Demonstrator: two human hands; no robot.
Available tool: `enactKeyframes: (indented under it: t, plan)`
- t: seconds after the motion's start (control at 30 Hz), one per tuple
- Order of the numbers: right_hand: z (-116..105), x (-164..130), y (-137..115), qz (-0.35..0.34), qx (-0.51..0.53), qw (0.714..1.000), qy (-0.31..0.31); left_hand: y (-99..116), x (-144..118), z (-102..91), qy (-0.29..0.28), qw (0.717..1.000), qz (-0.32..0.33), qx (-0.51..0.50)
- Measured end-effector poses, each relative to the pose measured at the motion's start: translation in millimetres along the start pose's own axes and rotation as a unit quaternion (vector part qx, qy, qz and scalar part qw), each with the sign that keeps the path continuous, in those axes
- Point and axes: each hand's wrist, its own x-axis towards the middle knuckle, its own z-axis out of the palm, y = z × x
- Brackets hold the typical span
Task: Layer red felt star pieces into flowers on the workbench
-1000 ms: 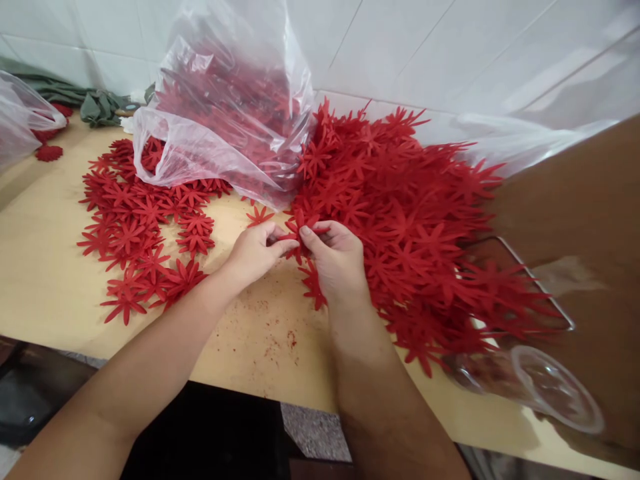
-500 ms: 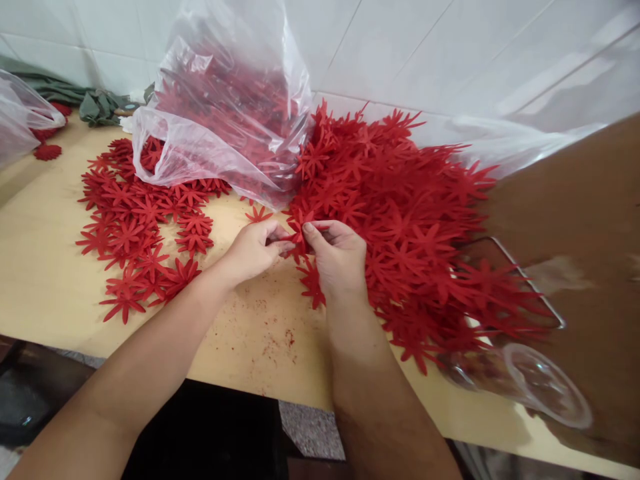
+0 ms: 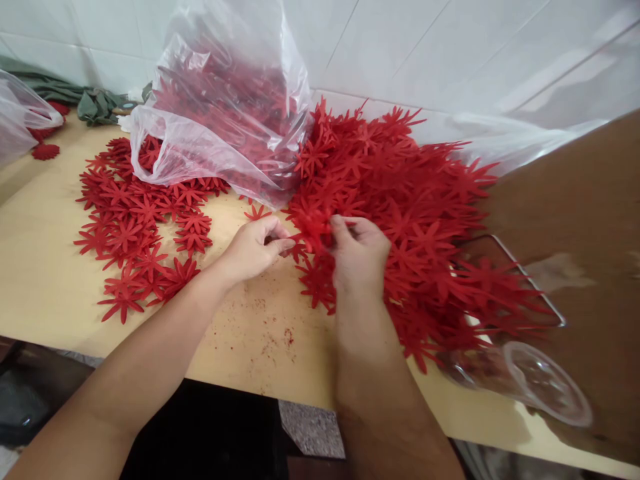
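My left hand (image 3: 253,250) rests on the wooden table (image 3: 45,287), thumb and forefinger pinched on the edge of a red flower cutout (image 3: 296,251). To its right, my right hand (image 3: 361,257) grips another red flower cutout (image 3: 315,223), lifted slightly at the near edge of a big heap of red cutouts (image 3: 415,200). A flat spread of the same cutouts (image 3: 133,227) lies to the left of my left hand.
A clear plastic bag (image 3: 225,100) of red cutouts stands at the back against the white tiled wall. Another bag (image 3: 20,120) and a green cloth (image 3: 95,103) are far left. A clear cup (image 3: 535,387) lies at the right, beside a brown board (image 3: 580,213). Red crumbs (image 3: 270,333) dot the table front.
My hands have come apart: the right hand moved right and up toward the heap with a cutout. The left hand stayed in place.
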Motion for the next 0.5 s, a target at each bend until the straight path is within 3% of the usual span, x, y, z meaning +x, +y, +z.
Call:
enactKeyframes:
  t: [0.1, 0.17, 0.3, 0.5]
  plan:
    - [-12.2, 9.4, -1.1, 0.011, 0.024, 0.997, 0.078, 4.4, 0.3, -9.1, 0.026, 0.999, 0.011, -0.043]
    - [-12.1, 8.0, -3.9, 0.018, 0.062, 0.997, 0.04, 4.6, 1.2, -14.0, 0.043, 0.997, 0.005, -0.059]
    - [3.4, -6.2, -7.5, 0.01, 0.074, 0.992, -0.107, 0.7, 1.6, -14.5, 0.028, 0.997, -0.026, -0.061]
    - [10.8, -11.3, -5.2, 0.019, 0.023, 0.993, -0.113, 0.3, -0.1, -9.7, 0.013, 0.986, -0.076, -0.147]
